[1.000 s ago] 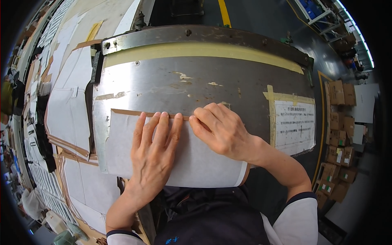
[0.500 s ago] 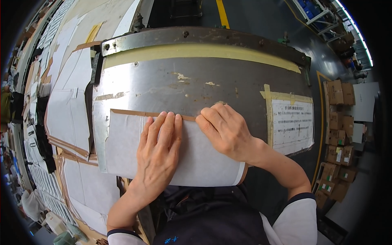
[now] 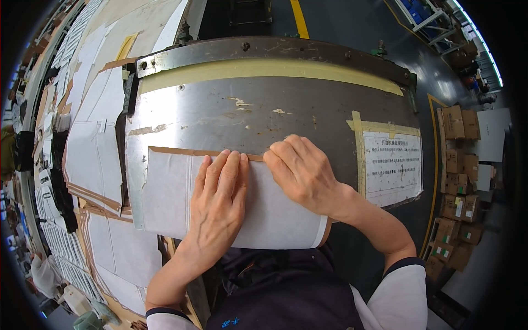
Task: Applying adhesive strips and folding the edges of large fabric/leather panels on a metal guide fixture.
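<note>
A white-backed brown panel (image 3: pixel 165 190), probably leather or a similar sheet, lies on the metal plate (image 3: pixel 212 107) of a machine. A narrow brown strip (image 3: pixel 179 152) is turned over along its far edge. My left hand (image 3: pixel 219 206) rests flat on the panel, fingers stretched out, the tips at that strip. To its right, my right hand (image 3: pixel 303 175) is closed with curled fingers, pinching the turned edge. The right end of the strip is hidden under this hand. The panel's near edge hangs curved toward my body.
A dark metal bar (image 3: pixel 246 48) crosses the machine's far side. A taped paper sheet (image 3: pixel 391 165) with print lies on the plate's right. White-backed panels (image 3: pixel 91 159) are piled on the table at left. Cardboard boxes (image 3: pixel 455 165) stand stacked on the floor at right.
My left hand has slid slightly to the right along the turned edge. The right hand keeps its pinch at nearly the same spot, and the panel has hardly moved.
</note>
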Motion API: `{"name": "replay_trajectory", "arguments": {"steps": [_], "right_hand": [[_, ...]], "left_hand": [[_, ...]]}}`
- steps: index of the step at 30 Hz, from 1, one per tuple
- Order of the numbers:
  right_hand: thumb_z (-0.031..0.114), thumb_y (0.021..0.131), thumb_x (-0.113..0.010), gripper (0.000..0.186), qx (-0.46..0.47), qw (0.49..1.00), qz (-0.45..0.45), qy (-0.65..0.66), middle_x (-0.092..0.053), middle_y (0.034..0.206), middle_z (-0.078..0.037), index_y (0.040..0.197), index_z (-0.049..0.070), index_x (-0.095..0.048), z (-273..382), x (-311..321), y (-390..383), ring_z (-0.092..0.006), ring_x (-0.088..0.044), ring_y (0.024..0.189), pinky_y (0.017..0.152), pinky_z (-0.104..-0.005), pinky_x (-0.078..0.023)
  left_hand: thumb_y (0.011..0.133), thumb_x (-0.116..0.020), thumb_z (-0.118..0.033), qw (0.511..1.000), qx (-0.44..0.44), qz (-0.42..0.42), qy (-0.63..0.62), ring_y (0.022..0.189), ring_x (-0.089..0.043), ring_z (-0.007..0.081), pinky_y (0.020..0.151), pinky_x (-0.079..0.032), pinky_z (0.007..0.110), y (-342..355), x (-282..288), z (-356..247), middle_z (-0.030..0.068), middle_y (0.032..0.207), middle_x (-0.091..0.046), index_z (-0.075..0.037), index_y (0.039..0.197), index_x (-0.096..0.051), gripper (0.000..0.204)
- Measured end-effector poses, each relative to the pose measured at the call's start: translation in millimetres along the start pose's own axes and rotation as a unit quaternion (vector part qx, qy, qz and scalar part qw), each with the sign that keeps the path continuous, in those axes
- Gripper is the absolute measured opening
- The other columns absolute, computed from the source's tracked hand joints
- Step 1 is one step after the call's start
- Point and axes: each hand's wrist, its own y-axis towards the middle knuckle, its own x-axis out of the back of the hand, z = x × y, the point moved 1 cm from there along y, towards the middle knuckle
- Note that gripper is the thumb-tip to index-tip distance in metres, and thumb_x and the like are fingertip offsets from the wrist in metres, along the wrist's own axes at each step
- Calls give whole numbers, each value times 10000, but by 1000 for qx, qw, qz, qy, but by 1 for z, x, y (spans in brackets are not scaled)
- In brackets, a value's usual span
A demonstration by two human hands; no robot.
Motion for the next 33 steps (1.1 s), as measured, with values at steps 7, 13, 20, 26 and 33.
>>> {"name": "replay_trajectory", "arguments": {"steps": [7, 13, 20, 26, 33], "right_hand": [[19, 763, -710, 170, -2, 1000, 6, 1, -534, 857, -95, 907, -2, -622, -1, 1, 0, -236, -570, 802, 702, -344, -515], [13, 767, -709, 175, -47, 999, -10, 25, -536, 880, -97, 916, 1, -616, -1, 3, -7, -249, -571, 832, 716, -353, -500], [3, 771, -711, 250, -105, 994, 25, 20, -581, 995, -120, 1010, -33, -645, 3, 26, -23, -268, -592, 908, 798, -380, -502], [10, 784, -717, 333, -109, 994, 20, 12, -603, 1051, -135, 1102, -70, -660, 4, 36, -36, -277, -608, 958, 841, -398, -513], [1, 771, -707, 377, -130, 991, 16, 31, -616, 1095, -130, 1145, -46, -689, 5, 32, -44, -288, -608, 1003, 867, -413, -498]], "left_hand": [[870, -635, -36, 999, -9, 13, 39, 1302, -552, 366, 1122, -459, 524, 1, -6, -3, 204, 1361, -544, 11, 1417, -589, 552], [832, -640, 50, 999, -11, -3, 44, 1288, -558, 358, 1096, -487, 494, 5, -4, -8, 179, 1353, -538, -2, 1408, -601, 580], [838, -645, -23, 999, -26, 2, 32, 1266, -572, 343, 1105, -489, 523, 9, -8, -12, 185, 1331, -549, 61, 1378, -599, 549], [840, -653, -2, 999, -17, 2, 39, 1236, -589, 336, 1080, -510, 515, 12, -7, -14, 171, 1304, -567, 14, 1363, -633, 523], [795, -623, 129, 1000, 2, 1, 18, 1176, -614, 358, 990, -549, 454, 19, -3, -20, 153, 1242, -610, -36, 1360, -653, 590]]}}
